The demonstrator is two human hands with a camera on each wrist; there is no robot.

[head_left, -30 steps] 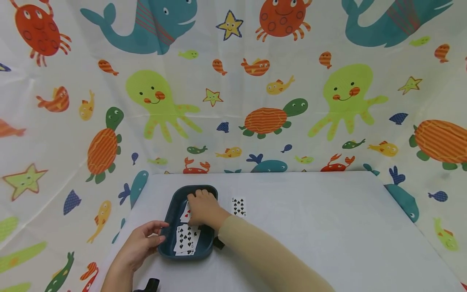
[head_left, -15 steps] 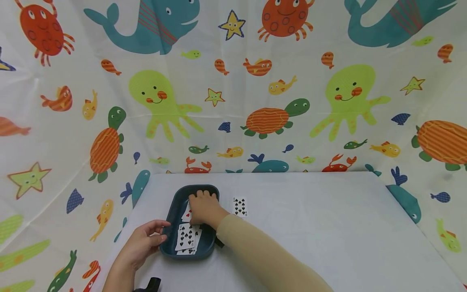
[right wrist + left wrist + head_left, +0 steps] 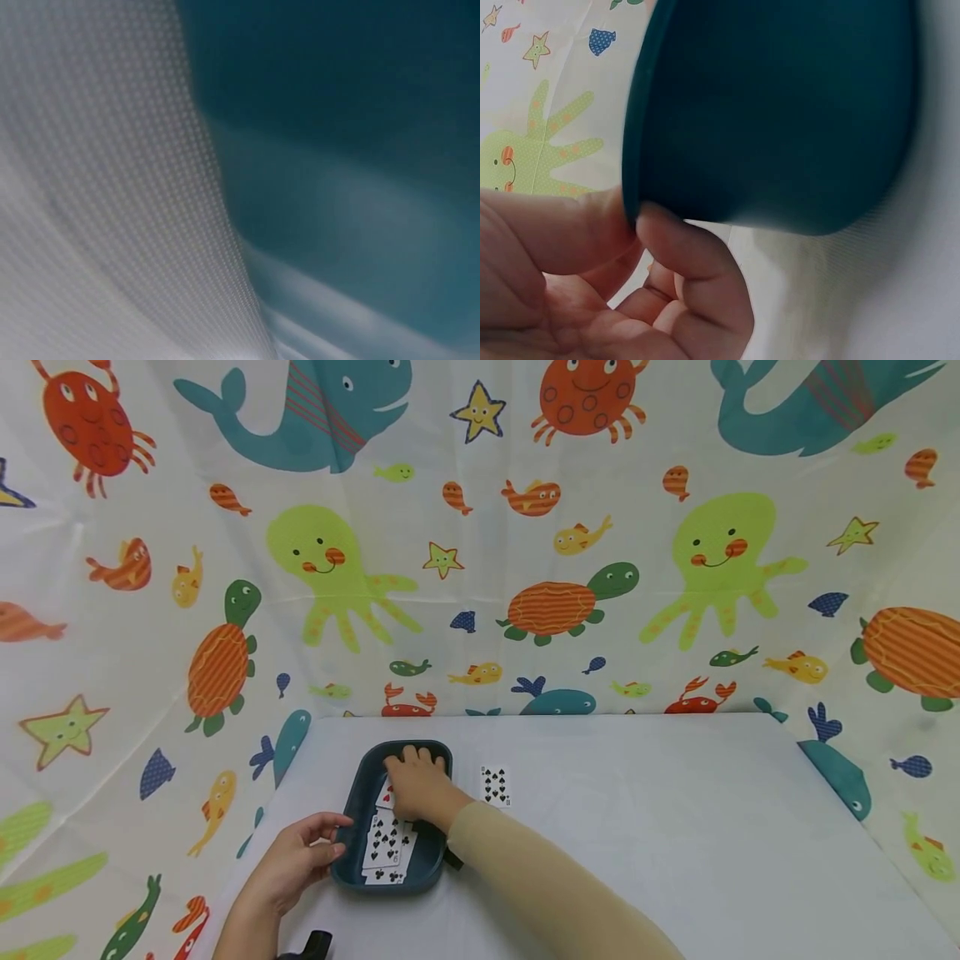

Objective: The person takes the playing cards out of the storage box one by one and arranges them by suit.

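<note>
A dark teal tray (image 3: 358,793) with rounded corners stands at the left of the table in the head view. My left hand (image 3: 300,857) pinches its left rim between thumb and finger, plain in the left wrist view. My right hand (image 3: 423,787) reaches down inside the far part of the tray, over the cards; its fingertips and whatever they touch are hidden. A spade playing card (image 3: 385,841) overlaps another black-suited card (image 3: 384,877) in the near half. Part of a red heart card (image 3: 386,795) shows beside the right hand.
Right of the tray, a spade card (image 3: 495,786) lies face up on the white table (image 3: 637,827). A cloth with sea animals (image 3: 480,568) hangs behind. A black object (image 3: 318,945) is at my left wrist. The right wrist view is blurred, mostly tray wall (image 3: 337,195).
Inside the tray, the top spade card has shifted slightly away from me, baring more of the card beneath. Both hands have stayed almost in place.
</note>
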